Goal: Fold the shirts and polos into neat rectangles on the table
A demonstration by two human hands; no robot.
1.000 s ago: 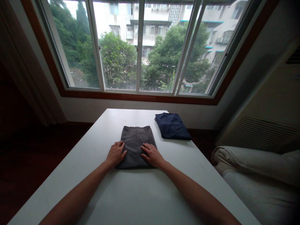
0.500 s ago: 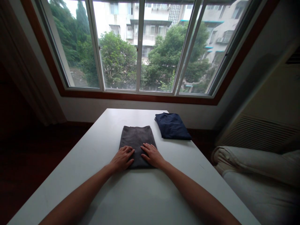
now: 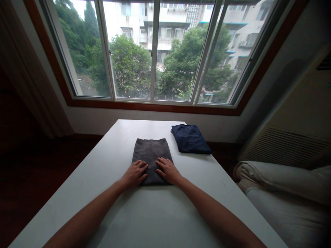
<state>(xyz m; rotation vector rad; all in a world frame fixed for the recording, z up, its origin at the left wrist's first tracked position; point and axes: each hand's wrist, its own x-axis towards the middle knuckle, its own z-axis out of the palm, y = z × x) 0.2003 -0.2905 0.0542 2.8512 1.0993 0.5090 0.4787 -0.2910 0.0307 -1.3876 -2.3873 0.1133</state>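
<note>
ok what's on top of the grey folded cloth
On the grey folded cloth lie the left hand and right hand, toward its nearer edge. What lies under them is hidden.

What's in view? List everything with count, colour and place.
Table: 1, white, centre
Grey cloth: 1, dark grey, folded on the table
Navy cloth: 1, dark blue, folded, table's far right
Window: 1, white frame, beyond the table
Window trim: 1, reddish brown, around it
Wall: 1, whitish, below window
Trees: several, green, outside
Building: at least one, pale, outside
Curtain: 1, dim pinkish, left
Floor: 1, dark reddish, left
Louvred unit: 1, pale, right
Padded furniture: 1, cream, lower right
Left hand: 1, bare, on grey cloth
Right hand: 1, bare, on grey cloth
</note>
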